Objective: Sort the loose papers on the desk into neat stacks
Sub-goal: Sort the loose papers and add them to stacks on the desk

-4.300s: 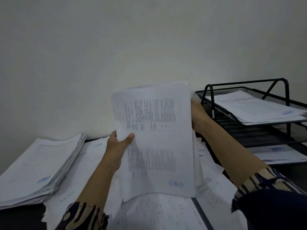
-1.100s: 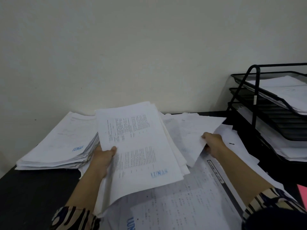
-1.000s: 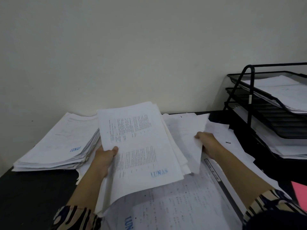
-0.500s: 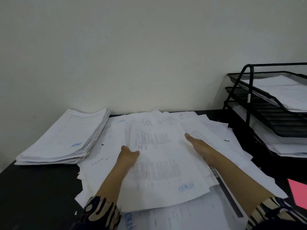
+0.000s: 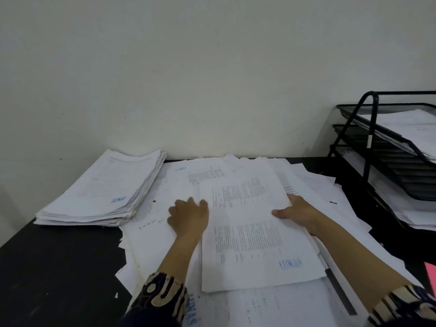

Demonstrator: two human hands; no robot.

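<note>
An office workspace. A black desk (image 5: 59,267) stands against a plain pale wall (image 5: 212,79). At its right end sits a black tiered wire document tray (image 5: 368,138), its shelves holding sheets. On the desk's left, a squared stack of printed papers (image 5: 101,192) bears a blue "LUNAS" stamp; between this stack and the tray lies a spread of loose printed sheets (image 5: 306,180) with columns of text and the same stamp.
</note>
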